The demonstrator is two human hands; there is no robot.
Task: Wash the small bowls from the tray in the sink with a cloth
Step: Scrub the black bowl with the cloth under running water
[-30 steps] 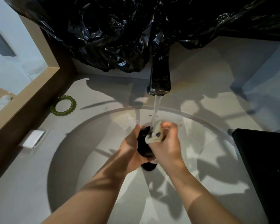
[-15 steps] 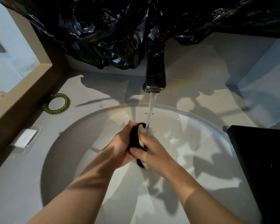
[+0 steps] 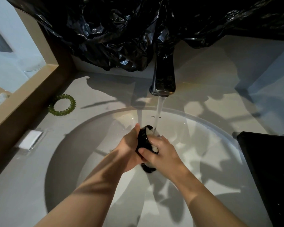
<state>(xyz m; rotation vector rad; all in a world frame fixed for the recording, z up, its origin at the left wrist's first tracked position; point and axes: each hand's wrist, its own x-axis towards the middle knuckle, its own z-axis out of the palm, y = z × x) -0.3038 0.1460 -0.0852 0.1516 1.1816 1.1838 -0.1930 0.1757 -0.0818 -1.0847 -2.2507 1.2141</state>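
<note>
A small black bowl [image 3: 142, 139] is held on edge over the white sink [image 3: 195, 145], right under the running water from the dark faucet [image 3: 164, 79]. My left hand [image 3: 129, 145] grips the bowl from the left side. My right hand [image 3: 161, 151] presses a whitish cloth [image 3: 152, 131] into the bowl's inside, thumb on the bowl's rim. The water stream lands on the cloth at the bowl's top. Below the hands a dark patch [image 3: 148, 168] shows; I cannot tell whether it is the drain or part of the bowl.
A black tray [image 3: 269, 169] sits at the sink's right edge. A green spiral hair tie [image 3: 62, 104] and a small white packet [image 3: 30, 139] lie on the counter at left. Black plastic sheeting [image 3: 121, 30] hangs behind the faucet. A wooden frame [image 3: 23, 95] borders the left.
My right hand has turned down and pushed the cloth from the bowl's upper rim into the bowl. The bowl stays under the stream in my left hand.
</note>
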